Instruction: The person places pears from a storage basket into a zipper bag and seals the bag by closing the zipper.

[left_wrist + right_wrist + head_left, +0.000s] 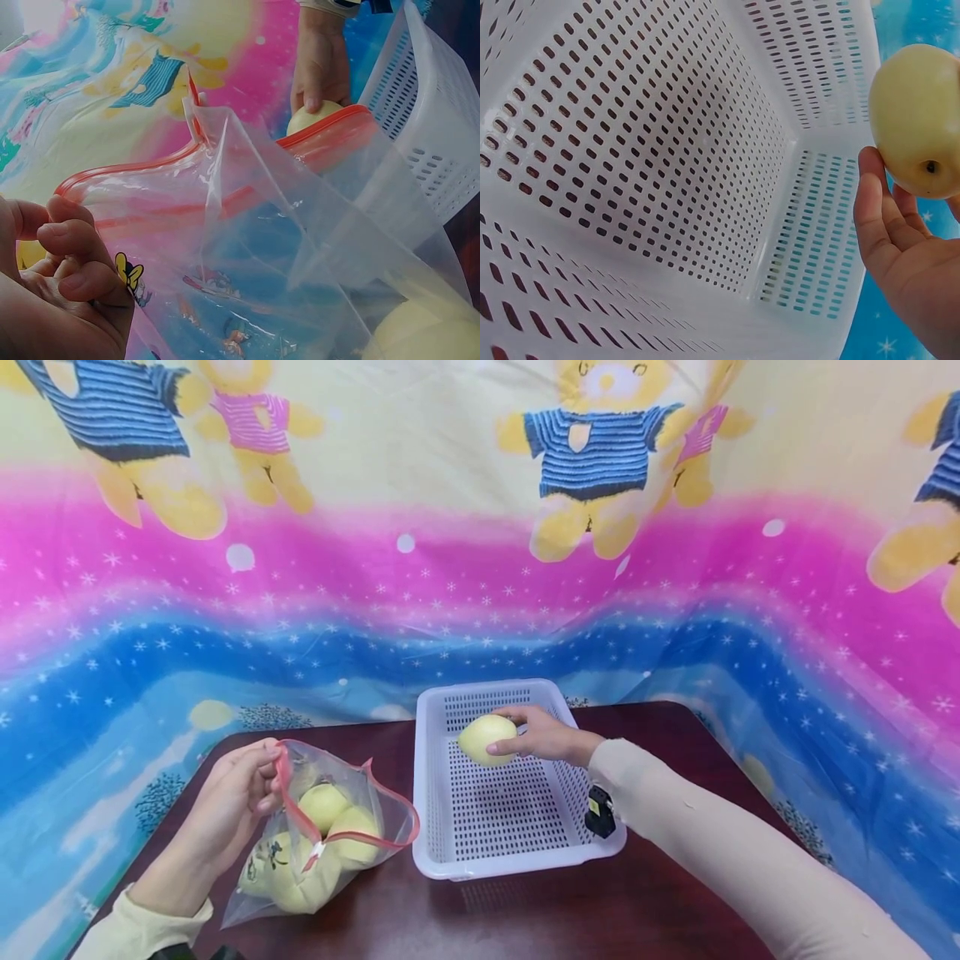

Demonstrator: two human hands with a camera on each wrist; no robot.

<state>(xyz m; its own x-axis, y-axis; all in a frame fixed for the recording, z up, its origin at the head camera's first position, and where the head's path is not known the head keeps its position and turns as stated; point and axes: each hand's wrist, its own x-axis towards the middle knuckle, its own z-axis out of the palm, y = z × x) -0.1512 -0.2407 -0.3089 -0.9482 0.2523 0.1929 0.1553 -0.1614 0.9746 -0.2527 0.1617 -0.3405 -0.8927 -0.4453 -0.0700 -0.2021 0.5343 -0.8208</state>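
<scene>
My right hand [546, 735] grips a pale yellow pear [480, 742] above the white perforated basket [517, 865]. Seen from the right wrist, the pear [916, 112] shows a dark dimple at one end, and fingers support it from below. At the left, my left hand [234, 797] pinches the red zip edge of a clear plastic bag [242, 906] with curled fingers. The bag's mouth gapes beside the basket, and several pale yellow pears [324, 807] lie inside it. In the left wrist view, the bag [225, 172] partly covers the pear held by the right hand.
The basket's slotted floor [645, 142] shows no fruit on it. A dark reddish table [420, 922] carries the basket and bag. Behind and around it hangs a colourful cloth [450, 560] with teddy bears and snowflakes.
</scene>
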